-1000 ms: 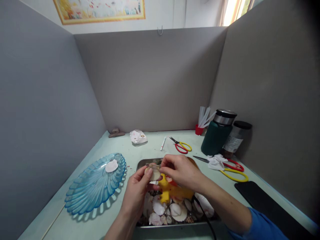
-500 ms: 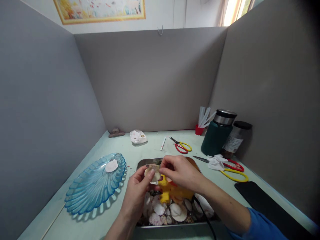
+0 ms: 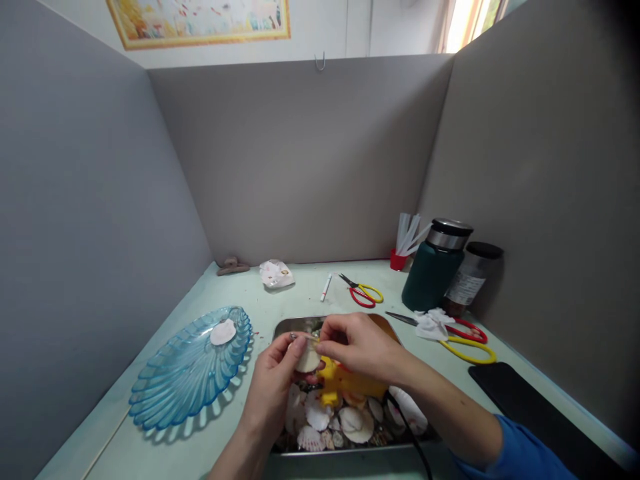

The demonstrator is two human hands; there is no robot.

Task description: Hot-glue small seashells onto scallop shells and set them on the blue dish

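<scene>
A pale seashell (image 3: 309,360) is pinched between the thumb and fingers of my left hand (image 3: 273,377), above a metal tray (image 3: 305,453). My right hand (image 3: 355,343) is closed in a pinch at the shell's upper right edge; whatever lies between its fingertips is too small to make out. Below my hands, a yellow glue gun (image 3: 330,387) rests on the shells in the tray, partly covered by my right hand. Several white scallop shells (image 3: 351,423) and small spiral shells fill the tray's near part.
On the left stands a blue shell-shaped dish (image 3: 185,373) with a white piece (image 3: 223,332) in it. Scissors (image 3: 365,293), a second pair (image 3: 473,340) with tissue, a green flask (image 3: 434,270), a jar (image 3: 470,280) and a black phone (image 3: 530,407) lie right. A black cord (image 3: 413,437) crosses the tray's rim.
The shell in my left hand has turned and tilted, showing a smoother pale face. My right fingertips have shifted slightly left along its edge.
</scene>
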